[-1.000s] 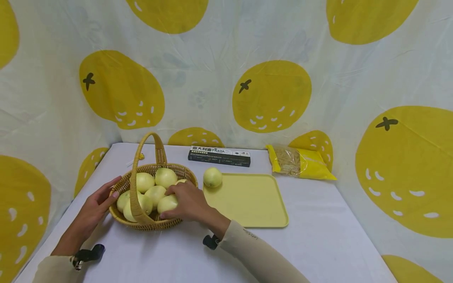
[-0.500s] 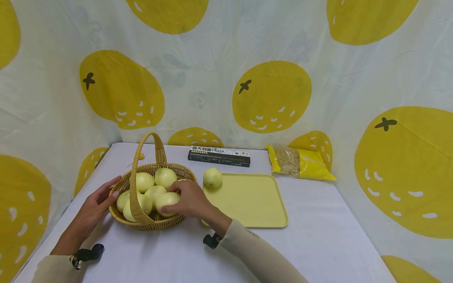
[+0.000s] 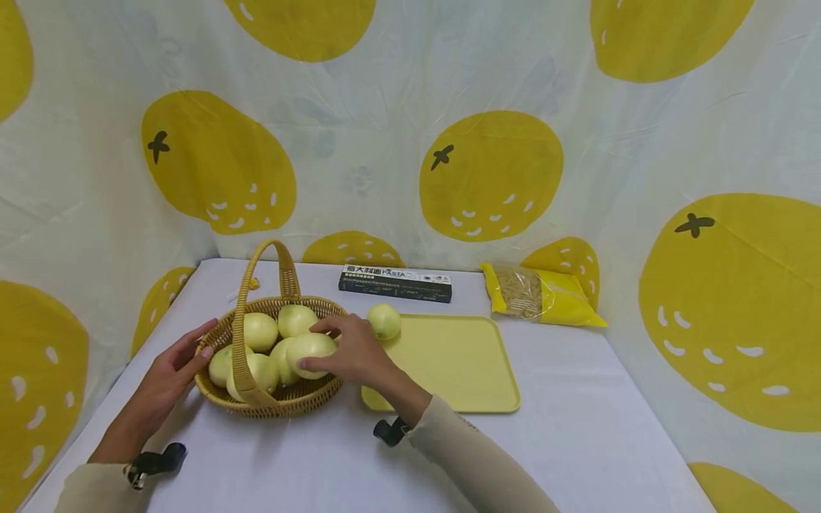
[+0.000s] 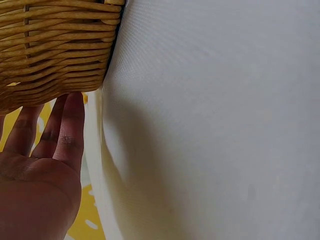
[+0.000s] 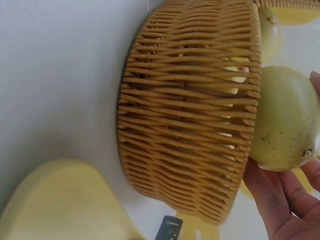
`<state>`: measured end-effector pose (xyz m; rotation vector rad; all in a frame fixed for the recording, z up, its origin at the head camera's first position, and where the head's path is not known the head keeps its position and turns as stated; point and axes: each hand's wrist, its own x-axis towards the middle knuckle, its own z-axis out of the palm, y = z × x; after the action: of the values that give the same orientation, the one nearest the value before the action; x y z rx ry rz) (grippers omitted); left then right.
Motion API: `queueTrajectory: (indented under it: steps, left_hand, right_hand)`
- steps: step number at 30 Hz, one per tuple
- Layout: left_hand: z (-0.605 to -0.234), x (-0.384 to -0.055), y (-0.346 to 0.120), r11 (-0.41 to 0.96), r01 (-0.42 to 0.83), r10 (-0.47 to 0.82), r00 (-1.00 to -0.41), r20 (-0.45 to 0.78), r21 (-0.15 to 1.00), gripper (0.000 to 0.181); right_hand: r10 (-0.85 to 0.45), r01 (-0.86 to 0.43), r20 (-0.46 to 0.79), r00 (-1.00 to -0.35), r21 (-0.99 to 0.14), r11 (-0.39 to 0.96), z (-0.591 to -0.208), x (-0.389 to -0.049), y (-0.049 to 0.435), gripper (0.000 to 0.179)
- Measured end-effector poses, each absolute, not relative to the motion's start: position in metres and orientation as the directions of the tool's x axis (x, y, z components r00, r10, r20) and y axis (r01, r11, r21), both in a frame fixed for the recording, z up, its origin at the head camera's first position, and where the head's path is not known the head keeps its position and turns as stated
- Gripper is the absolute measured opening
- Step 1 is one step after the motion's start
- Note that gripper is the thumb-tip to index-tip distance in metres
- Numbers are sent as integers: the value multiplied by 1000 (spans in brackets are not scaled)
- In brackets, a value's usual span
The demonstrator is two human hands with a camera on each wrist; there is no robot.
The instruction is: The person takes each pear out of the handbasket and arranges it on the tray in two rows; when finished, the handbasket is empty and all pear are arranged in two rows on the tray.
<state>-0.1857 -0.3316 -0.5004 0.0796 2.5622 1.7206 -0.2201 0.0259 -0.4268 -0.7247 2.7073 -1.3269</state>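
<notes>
A brown wicker basket (image 3: 282,409) with a tall handle stands at the left of the table, holding several small, round, pale green melons (image 3: 259,332). My right hand (image 3: 360,350) holds one melon (image 3: 309,355) between thumb and fingers over the basket's right side. The right wrist view shows this speckled melon (image 5: 285,120) at rim height, the fingers (image 5: 270,200) under and behind it. My left hand (image 3: 168,374) rests against the basket's left end, thumb at the rim. In the left wrist view its fingers (image 4: 70,130) lie nearly straight against the woven wall; their tips are hidden.
A pale yellow tray (image 3: 449,370) lies right of the basket, with one melon (image 3: 383,322) at its far left corner. Behind are a black-and-white pasta box (image 3: 394,283) and a yellow bag of pasta (image 3: 545,296). Fruit-patterned cloth (image 3: 359,157) hangs around the table.
My right hand has lifted the gripped melon up from among the others in the basket and slightly to the right. The left hand stays at the basket's left end.
</notes>
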Motion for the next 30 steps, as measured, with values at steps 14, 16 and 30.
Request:
queueTrajectory:
  steps: [14, 16, 30]
  left_hand:
    - [-501, -185, -331, 390, 20, 69, -998, -7, 921, 66]
    - [-501, -185, -331, 389, 22, 71, -997, -6, 921, 66]
    - [-501, -186, -331, 387, 9, 64, -998, -17, 922, 67]
  right_hand:
    - [-350, -398, 248, -903, -791, 465, -415, -229, 54, 46]
    - [-330, -388, 250, -910, -793, 469, -413, -231, 59, 46]
    - [-219, -347, 272, -937, -788, 508, -415, -245, 98, 48]
